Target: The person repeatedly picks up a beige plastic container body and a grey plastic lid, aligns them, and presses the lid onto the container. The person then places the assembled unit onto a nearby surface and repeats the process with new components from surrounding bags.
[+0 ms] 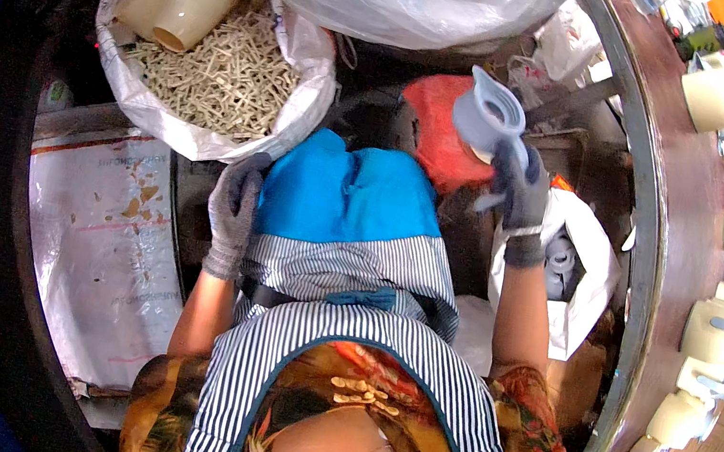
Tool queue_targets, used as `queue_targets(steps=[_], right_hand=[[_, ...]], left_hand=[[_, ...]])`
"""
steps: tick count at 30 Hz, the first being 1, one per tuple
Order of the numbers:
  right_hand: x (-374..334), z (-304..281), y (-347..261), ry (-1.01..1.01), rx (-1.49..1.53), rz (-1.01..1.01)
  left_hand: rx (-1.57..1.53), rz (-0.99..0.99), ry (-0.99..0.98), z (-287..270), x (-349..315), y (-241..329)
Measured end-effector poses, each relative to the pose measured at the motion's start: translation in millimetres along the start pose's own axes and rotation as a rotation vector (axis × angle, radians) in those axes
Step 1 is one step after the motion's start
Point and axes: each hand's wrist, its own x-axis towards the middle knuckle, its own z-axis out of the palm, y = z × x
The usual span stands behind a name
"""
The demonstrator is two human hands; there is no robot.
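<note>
By curled fingers (pixel 509 170) of the gloved right hand (pixel 524 197), a plastic collar (pixel 474 128) is held over a red bundle (pixel 433 127), spout and long axis directed forward, slightly left. It is smooth, blue-grey. The left hand's (pixel 236 209) grip cannot be told. Cream jugs (pixel 716 332) are set along the brown desk (pixel 696 227).

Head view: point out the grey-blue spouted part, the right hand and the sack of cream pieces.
Grey-blue spouted part (pixel 471 121): head view, side of its body.
Right hand (pixel 523 189): head view, middle of the hand.
Sack of cream pieces (pixel 309 93): head view, white rim.
</note>
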Motion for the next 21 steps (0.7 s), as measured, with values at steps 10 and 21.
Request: queue_targets(steps=[10,21], right_hand=[[100,-32,27,-0.196,0.685,0.359],[94,-18,119,0.103,-0.855,-0.266]], left_hand=[[0.303,0.161,-0.053,-7,-6,26],[1.138,0.159,0.835,-200,4,-20]])
